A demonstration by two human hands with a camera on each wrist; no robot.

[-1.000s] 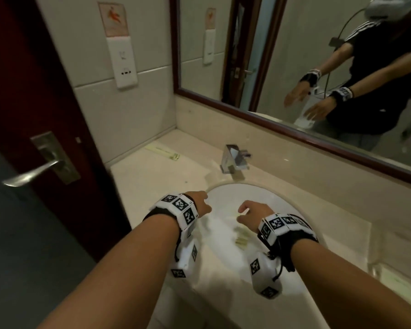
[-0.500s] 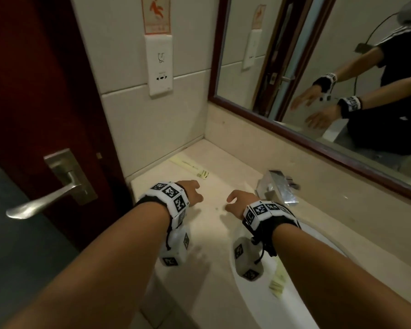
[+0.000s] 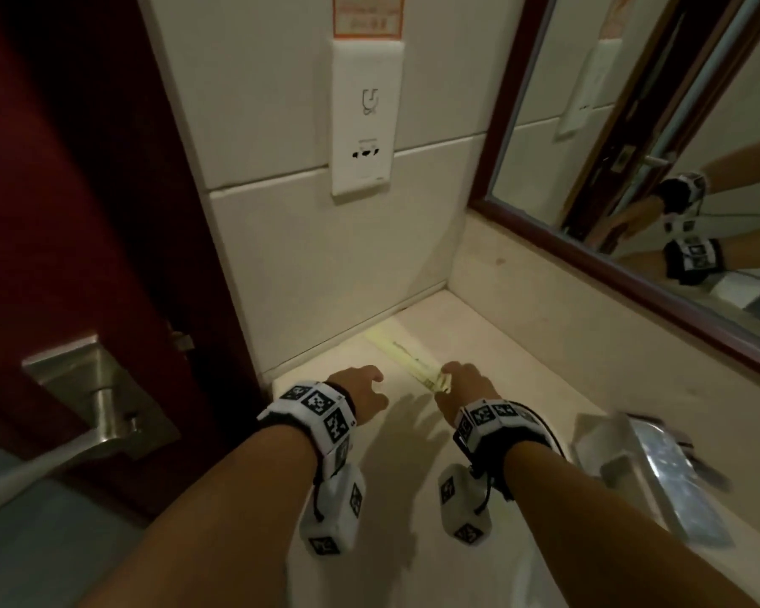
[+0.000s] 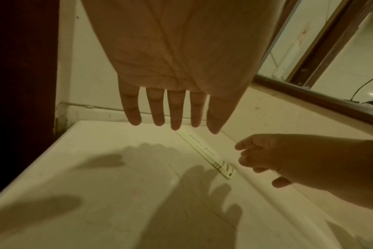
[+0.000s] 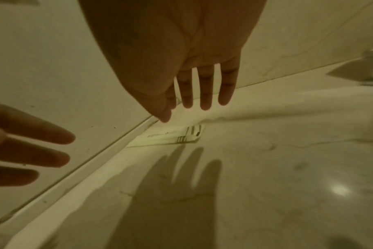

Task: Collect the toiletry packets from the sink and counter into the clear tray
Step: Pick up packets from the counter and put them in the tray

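A long, flat, pale yellow-green packet lies on the beige counter along the left wall, near the back corner. My right hand hovers just above its near end with straight, spread fingers and holds nothing; the packet shows below them. My left hand floats over bare counter to the packet's left, its fingers straight and empty. From the left wrist, the packet lies between the two hands, beside my right hand. The clear tray is out of view.
A chrome faucet stands to the right of my right arm. The mirror runs along the back wall above a low backsplash. A socket panel is on the left wall. A dark red door with a metal handle borders the counter's left end.
Both hands and my gaze have moved from over the sink basin leftward to the counter's back left corner. My right hand has come up to the near end of the long packet.
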